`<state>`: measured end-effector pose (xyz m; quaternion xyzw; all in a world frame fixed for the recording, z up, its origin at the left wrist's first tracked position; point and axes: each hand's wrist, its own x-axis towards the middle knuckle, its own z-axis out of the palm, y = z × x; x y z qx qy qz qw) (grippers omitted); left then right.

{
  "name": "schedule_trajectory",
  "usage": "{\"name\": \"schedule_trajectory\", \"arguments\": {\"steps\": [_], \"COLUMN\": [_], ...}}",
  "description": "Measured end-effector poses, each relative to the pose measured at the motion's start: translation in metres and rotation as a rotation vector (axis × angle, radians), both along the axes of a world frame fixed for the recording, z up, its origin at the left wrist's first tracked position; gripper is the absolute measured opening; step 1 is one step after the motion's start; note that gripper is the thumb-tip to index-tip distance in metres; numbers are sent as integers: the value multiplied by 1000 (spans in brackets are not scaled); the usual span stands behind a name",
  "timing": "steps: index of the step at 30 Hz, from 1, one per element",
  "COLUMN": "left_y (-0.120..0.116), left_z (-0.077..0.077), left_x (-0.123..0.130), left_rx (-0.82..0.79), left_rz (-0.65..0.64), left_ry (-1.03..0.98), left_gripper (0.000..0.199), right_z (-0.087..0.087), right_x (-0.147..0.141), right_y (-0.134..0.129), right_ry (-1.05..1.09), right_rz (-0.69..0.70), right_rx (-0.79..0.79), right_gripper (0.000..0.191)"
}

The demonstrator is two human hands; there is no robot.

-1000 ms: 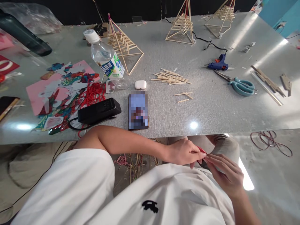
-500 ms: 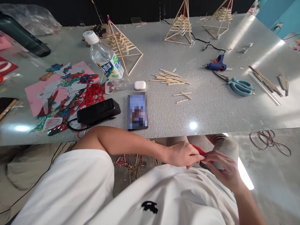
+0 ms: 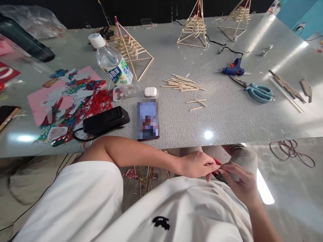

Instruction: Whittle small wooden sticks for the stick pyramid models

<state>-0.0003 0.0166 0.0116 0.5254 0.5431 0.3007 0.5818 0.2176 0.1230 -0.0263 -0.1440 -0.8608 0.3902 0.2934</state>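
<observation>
Below the table's front edge, over the lap, my left hand (image 3: pixel 198 164) and my right hand (image 3: pixel 239 176) meet at the fingertips. Both are closed in a pinch, and whatever lies between the fingers is too small to make out. A red object (image 3: pixel 217 162) shows just behind the fingertips, mostly covered by them. On the table beyond lie a bundle of thin wooden sticks (image 3: pixel 183 83) and a few loose short sticks (image 3: pixel 196 101). A phone (image 3: pixel 148 119) with a blurred screen lies left of these, below a white earbud case (image 3: pixel 150 91).
Blue-handled scissors (image 3: pixel 258 92), a blue glue gun (image 3: pixel 233 67) and grey sticks (image 3: pixel 286 85) are at the right. Stick pyramids (image 3: pixel 193 30) stand behind. At the left are a bottle (image 3: pixel 111 60), red string (image 3: pixel 101 100) and a black power device (image 3: pixel 106 121).
The fingers of my left hand have shifted slightly, with the index finger reaching further over the red object. My right hand's fingertips have moved a little; the things on the table stay put.
</observation>
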Motion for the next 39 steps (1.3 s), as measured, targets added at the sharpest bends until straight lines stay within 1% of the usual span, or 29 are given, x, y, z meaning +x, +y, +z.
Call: {"name": "schedule_trajectory", "arguments": {"steps": [2, 6, 11, 14, 18, 22, 24, 27, 29, 32, 34, 36, 39], "left_y": [0, -2, -3, -4, -8, -16, -21, -28, -32, -37, -38, -38, -38], "left_z": [1, 2, -4, -4, 4, 11, 9, 2, -3, -6, -7, -8, -12], "left_x": [0, 1, 0, 2, 4, 0, -4, -11, -14, -17, -18, -18, -17], "left_rx": [-3, -9, 10, 25, 70, 152, 176, 187, 226, 299, 295, 293, 326], "left_rz": [-12, -25, -31, -38, -25, -7, -13, -20, -24, -23, -14, -5, -13], "left_ry": [20, 10, 2, 10, 55, 102, 97, 86, 106, 156, 182, 220, 284], "left_gripper": [47, 45, 49, 47, 43, 42, 41, 42, 40, 35, 35, 35, 32], "right_z": [-1, -5, -4, 2, 9, 7, 4, 0, -1, 0, 1, 1, 0], "right_x": [-2, 4, 9, 7, 3, -2, -6, -11, -14, -17, -20, -22, -24], "right_y": [0, 3, -1, -6, -12, -21, -28, -35, -38, -39, -39, -38, -37], "right_ry": [-19, -130, -225, -193, -122, -61, -43, -32, -42, -114, -173, -202, -215], "right_rz": [-12, -89, -109, -116, -81, -66, -79, -106, -86, -52, -65, -97, -123], "right_rx": [-28, -63, -95, -76, -17, -7, -39, -100, -143, -246, -314, -330, -281], "right_gripper": [10, 9, 17, 17, 14, 14, 13, 12, 10, 7, 9, 12, 16]}}
